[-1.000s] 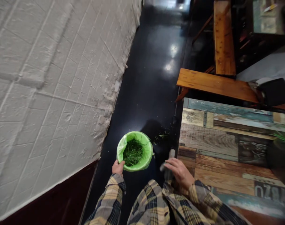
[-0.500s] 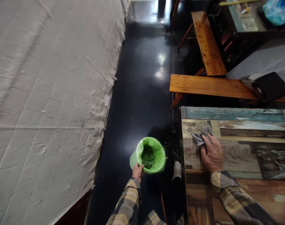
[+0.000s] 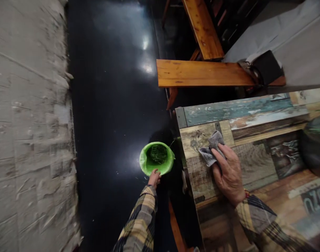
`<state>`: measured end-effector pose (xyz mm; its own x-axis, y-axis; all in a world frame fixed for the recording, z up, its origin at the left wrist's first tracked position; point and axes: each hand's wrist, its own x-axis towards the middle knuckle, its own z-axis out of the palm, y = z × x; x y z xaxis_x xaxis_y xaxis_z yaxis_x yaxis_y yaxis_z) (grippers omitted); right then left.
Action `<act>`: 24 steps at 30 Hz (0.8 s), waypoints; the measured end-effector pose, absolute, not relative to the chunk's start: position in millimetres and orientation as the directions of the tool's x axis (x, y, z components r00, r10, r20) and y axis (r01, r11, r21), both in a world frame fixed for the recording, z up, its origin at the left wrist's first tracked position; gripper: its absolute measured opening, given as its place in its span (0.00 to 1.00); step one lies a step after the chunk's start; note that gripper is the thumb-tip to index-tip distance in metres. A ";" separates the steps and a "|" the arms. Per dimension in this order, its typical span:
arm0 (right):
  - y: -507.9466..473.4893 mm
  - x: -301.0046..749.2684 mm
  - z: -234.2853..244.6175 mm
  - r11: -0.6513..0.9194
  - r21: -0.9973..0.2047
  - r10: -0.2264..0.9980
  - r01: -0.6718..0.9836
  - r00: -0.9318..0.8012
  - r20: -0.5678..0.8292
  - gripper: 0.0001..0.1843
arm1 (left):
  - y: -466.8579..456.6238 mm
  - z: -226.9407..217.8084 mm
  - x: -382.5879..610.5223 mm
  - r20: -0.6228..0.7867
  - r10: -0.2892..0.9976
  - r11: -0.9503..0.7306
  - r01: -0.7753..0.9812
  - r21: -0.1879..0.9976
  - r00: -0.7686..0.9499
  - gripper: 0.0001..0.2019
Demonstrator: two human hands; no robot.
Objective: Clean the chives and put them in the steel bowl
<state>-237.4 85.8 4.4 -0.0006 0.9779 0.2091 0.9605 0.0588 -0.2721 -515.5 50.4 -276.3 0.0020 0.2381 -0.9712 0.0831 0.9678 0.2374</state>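
My left hand (image 3: 155, 177) grips the near rim of a green bin (image 3: 143, 159), fingers closed over its edge. Dark green plant scraps (image 3: 157, 154) lie inside the bin, which is lined with a thin green bag. Over the patchwork wooden table (image 3: 259, 176), my right hand (image 3: 229, 171) presses a crumpled grey cloth (image 3: 215, 141) under its fingertips, close to the table's left corner. The bin is beside the table's left edge, low over or on the dark floor; I cannot tell whether it touches.
A wooden bench (image 3: 202, 72) runs behind the table, with a black bag (image 3: 267, 66) at its right end. Another bench (image 3: 204, 31) stands farther back. A rough grey wall (image 3: 31, 140) borders the dark floor (image 3: 104, 105) on the left. A dark rounded object (image 3: 316, 147) is on the table's right.
My view has turned right and down, bringing more of the table into sight. The bin sits more upright and lower, still held by my left hand. My right hand stays on the cloth.
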 end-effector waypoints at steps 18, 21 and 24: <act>65.7 -255.0 29.5 -0.099 -0.536 0.995 0.838 0.086 -0.049 0.24 | -42.1 17.0 -475.1 -0.898 0.411 0.911 -0.030 0.411 0.159 0.25; -6.9 -288.1 33.5 0.009 -0.703 0.991 0.711 -0.102 -0.091 0.22 | -38.8 54.0 -486.4 -0.904 0.423 0.905 0.011 0.424 0.065 0.25; -84.3 -307.1 40.5 0.176 -0.802 0.933 0.571 -0.356 -0.049 0.16 | -32.3 85.3 -502.0 -0.879 0.475 0.880 0.016 0.475 -0.036 0.22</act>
<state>-307.1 -84.3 40.5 -0.3564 0.9330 -0.0494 0.5711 0.1757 -0.8019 -502.0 -32.3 85.3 -0.0358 0.4750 -0.8792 0.0159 0.8800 0.4748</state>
